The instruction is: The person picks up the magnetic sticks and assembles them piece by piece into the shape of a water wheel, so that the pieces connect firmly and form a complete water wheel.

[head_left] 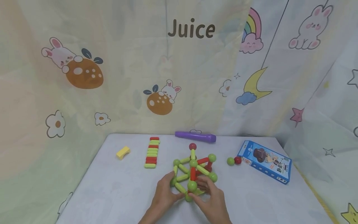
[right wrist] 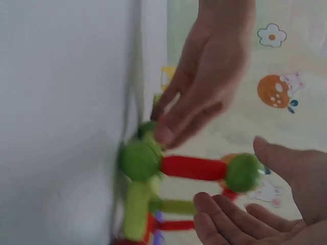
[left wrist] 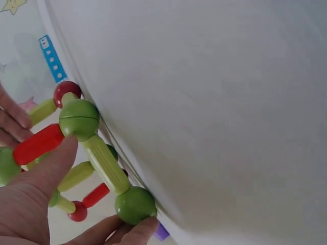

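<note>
A ball-and-stick toy structure (head_left: pixel 193 163) of green and red balls joined by light green and red rods stands on the table between the two hands. My left hand (head_left: pixel 165 192) grips its near left side. In the left wrist view, the thumb presses one green ball (left wrist: pixel 79 120) while fingertips hold another green ball (left wrist: pixel 135 205), with a light green rod (left wrist: pixel 106 164) between them. My right hand (head_left: pixel 211 196) is at the near right side, fingers loosely spread. The right wrist view shows its thumb and fingers around a raised green ball (right wrist: pixel 243 172); whether they touch it is unclear.
Left of the structure, several red and light green rods (head_left: pixel 152 152) lie in a column, with a yellow arch block (head_left: pixel 123 152) beyond. A purple tube (head_left: pixel 195 137) lies at the back. To the right are a loose green ball (head_left: pixel 230 161), a red ball (head_left: pixel 237 160) and a blue box (head_left: pixel 265 161).
</note>
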Demonstrator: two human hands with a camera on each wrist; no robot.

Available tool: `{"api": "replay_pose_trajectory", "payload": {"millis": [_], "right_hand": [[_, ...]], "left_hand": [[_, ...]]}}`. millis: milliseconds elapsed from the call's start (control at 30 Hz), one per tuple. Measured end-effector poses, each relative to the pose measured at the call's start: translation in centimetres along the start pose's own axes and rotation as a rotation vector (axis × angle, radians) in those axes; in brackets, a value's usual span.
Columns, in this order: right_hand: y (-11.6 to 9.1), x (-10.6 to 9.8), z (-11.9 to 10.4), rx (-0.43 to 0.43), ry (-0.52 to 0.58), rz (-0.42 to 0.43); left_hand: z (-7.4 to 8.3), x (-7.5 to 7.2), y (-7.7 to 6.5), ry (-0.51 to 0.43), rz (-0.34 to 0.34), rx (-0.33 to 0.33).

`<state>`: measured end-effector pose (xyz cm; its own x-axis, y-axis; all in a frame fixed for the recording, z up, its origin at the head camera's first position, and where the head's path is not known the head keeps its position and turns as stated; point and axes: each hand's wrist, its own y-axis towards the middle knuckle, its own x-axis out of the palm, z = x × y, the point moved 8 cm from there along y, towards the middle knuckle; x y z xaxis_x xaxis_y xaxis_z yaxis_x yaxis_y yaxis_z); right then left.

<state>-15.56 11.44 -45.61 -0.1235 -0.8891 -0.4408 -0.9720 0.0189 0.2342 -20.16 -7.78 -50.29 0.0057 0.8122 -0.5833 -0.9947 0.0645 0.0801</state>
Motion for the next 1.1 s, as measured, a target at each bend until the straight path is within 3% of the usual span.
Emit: {"api": "replay_pose_trajectory", "payload": {"millis": [133,200,267,367,433,567,667,867,967,1033,1100], "right_hand": [[-1.4,-3.0,-0.3,-0.058,-0.243,0.093],[-1.3,-4.5,1.0,-0.005,-0.328,0.120],[-0.3,-5.0,3.2,0.088,-0.375,0.074],[1.5,-4.3,6.5,0.194,-0.367,-0.079],[2.6,-3.7,7.8,0.201,-0.339,-0.143],[3.8,-3.2,8.8,0.142,-0.302,-0.154],[4.2,-3.1,8.8,0.107,-0.308,-0.148],[3.9,-2.5,8.6,0.136,-0.346,-0.172],[3.6,-2.3,8.4,0.158,-0.357,-0.194],[3.4,-2.2,8.3,0.168,-0.360,-0.207],[3.1,-2.2,8.2,0.174,-0.355,-0.214]], "left_hand": [[0.0,0.2,-0.3,0.021,-0.038,0.025],[0.3,0.2,-0.5,0.054,-0.052,0.049],[0.5,0.3,-0.6,0.089,-0.065,0.064],[0.9,0.3,-0.9,0.123,-0.080,0.072],[1.1,0.4,-1.2,0.131,-0.089,0.076],[1.5,0.4,-1.7,0.149,-0.088,0.102],[1.4,0.4,-1.9,0.145,-0.100,0.086],[0.3,0.3,-1.5,0.080,-0.202,0.019],[-0.6,-1.6,0.0,0.049,-0.184,0.020],[-1.6,-4.0,1.5,0.059,-0.085,0.016],[-3.0,-6.7,3.1,0.099,0.060,-0.010]]}}
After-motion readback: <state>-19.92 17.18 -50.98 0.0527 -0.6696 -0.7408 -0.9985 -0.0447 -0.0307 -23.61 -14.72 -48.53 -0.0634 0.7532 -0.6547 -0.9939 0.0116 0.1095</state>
